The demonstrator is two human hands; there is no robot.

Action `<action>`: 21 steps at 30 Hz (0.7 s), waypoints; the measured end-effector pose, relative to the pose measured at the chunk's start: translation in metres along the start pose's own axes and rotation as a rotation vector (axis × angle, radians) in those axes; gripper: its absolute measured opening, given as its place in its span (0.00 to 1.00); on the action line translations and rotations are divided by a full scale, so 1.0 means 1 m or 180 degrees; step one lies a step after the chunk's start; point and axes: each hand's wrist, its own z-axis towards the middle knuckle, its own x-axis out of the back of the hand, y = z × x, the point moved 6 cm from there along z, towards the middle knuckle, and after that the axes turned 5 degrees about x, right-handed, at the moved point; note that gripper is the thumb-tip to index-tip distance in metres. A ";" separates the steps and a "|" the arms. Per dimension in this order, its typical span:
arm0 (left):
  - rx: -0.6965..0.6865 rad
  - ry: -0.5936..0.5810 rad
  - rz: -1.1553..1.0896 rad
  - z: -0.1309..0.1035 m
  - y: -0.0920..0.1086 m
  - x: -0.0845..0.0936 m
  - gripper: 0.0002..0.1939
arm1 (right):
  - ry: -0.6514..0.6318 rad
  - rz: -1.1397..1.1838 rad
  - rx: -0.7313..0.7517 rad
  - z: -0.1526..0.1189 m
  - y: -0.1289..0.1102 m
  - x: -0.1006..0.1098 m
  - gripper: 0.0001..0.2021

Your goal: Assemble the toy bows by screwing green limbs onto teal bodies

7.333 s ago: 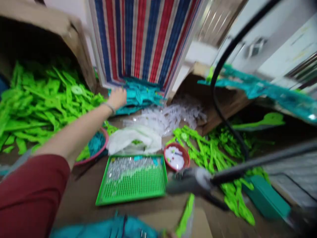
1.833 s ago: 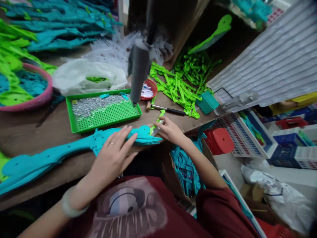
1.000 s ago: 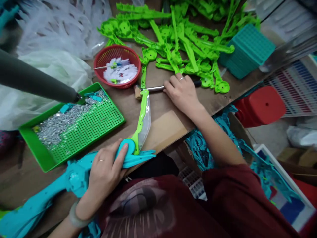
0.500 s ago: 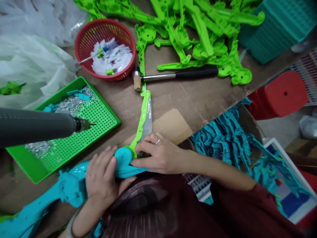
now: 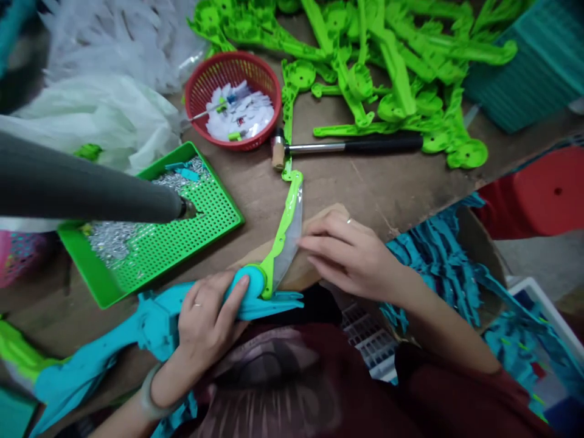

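My left hand (image 5: 207,313) is closed around a blue plastic toy-like body (image 5: 157,325), its thumb lying by the round blue disc (image 5: 249,283). From that disc a lime-green plastic arm (image 5: 280,237) slants up and away over the wooden table. A clear plastic blade (image 5: 291,237) runs along the arm's right side. My right hand (image 5: 349,252) is at the blade's right edge, fingers curled and fingertips against it. Two blue prongs (image 5: 278,304) stick out to the right below the arm. A hammer (image 5: 337,148) lies beyond the arm's far end.
A dark tool barrel (image 5: 91,176) hangs over a green tray (image 5: 214,222) of small metal pins. Behind are a red basket (image 5: 232,145) of white pieces and piled lime-green parts (image 5: 337,55). Blue parts (image 5: 438,274) fill a box at right, near a red stool (image 5: 538,194).
My right hand has moved right and away from the disc, up to the blade's outer edge. The left hand keeps its hold on the blue body. The whole view has shifted.
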 end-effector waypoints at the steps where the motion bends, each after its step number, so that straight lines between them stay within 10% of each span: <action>1: -0.0040 0.0061 0.0048 0.000 0.001 0.000 0.34 | -0.0143 -0.0359 0.0140 0.006 -0.003 -0.004 0.13; 10: -0.0181 0.0382 0.0234 0.005 0.008 0.000 0.31 | -0.0967 -0.1663 0.2320 0.033 -0.010 -0.051 0.17; 21: -0.0286 0.0241 0.0135 0.005 0.014 0.000 0.33 | -0.0895 -0.1793 0.1568 0.019 -0.011 -0.040 0.21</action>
